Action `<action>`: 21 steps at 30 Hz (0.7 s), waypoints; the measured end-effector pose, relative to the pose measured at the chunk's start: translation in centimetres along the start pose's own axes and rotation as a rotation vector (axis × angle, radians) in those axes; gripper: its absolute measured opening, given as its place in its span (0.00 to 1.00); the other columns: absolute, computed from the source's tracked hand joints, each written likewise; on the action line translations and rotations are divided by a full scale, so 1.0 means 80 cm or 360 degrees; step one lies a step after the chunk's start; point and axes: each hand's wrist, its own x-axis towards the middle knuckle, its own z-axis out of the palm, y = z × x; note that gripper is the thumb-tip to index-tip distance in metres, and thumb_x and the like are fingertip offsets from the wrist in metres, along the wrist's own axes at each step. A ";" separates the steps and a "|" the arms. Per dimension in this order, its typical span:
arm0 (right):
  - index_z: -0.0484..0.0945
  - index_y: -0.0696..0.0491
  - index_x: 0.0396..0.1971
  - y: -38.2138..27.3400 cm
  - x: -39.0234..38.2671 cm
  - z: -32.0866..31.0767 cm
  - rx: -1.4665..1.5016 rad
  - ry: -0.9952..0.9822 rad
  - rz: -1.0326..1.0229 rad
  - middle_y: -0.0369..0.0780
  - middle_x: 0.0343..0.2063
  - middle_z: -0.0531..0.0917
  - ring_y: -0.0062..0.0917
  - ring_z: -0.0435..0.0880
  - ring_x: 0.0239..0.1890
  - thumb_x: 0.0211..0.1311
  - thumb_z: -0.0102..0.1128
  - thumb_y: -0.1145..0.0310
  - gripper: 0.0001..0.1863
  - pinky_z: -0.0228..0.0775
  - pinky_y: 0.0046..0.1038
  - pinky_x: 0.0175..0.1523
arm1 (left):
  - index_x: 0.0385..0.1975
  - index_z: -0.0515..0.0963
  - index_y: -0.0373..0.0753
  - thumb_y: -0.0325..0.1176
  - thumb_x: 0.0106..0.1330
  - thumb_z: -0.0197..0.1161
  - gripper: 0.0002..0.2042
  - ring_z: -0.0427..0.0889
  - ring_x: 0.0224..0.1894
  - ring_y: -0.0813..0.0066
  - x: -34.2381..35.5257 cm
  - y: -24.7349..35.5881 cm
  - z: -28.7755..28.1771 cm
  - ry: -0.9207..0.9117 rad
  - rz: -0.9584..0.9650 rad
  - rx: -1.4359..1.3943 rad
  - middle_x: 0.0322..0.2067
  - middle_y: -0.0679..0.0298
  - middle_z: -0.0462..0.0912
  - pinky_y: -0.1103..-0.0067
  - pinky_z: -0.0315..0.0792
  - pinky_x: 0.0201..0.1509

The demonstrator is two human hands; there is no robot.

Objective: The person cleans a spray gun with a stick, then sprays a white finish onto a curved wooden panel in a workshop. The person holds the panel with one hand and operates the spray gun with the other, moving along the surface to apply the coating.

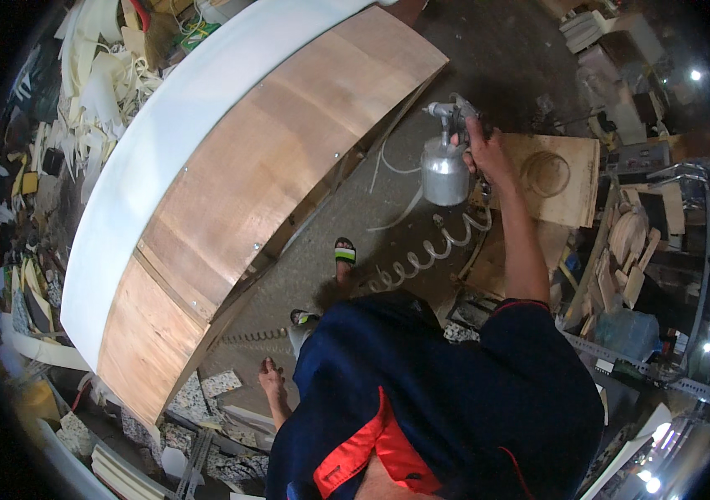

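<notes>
My right hand is closed around the handle of a metal spray gun, whose silver cup hangs below it. The gun is held out to the right of a large curved plywood frame, clear of its surface. White foam padding runs along the frame's far left side. A clear coiled air hose loops down from the gun toward the floor. Low on the left, my left hand hangs beside the frame's near end, holding nothing, with its fingers loosely extended.
Foam offcuts and scraps are heaped beyond the frame. On the right stand a wooden board with a round ring mark and a pile of wood pieces. Speckled foam pieces lie near my left hand. My sandalled feet are on the floor.
</notes>
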 end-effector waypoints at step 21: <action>0.81 0.57 0.36 -0.124 -0.329 0.153 0.0020 -0.0720 -0.0240 0.32 0.19 0.78 0.13 0.72 0.15 0.66 0.52 0.34 0.35 0.63 0.20 0.18 | 0.50 0.77 0.40 0.50 0.73 0.55 0.19 0.75 0.24 0.80 0.027 -0.188 -0.173 0.0084 -0.0006 -0.0236 0.25 0.70 0.74 0.81 0.64 0.22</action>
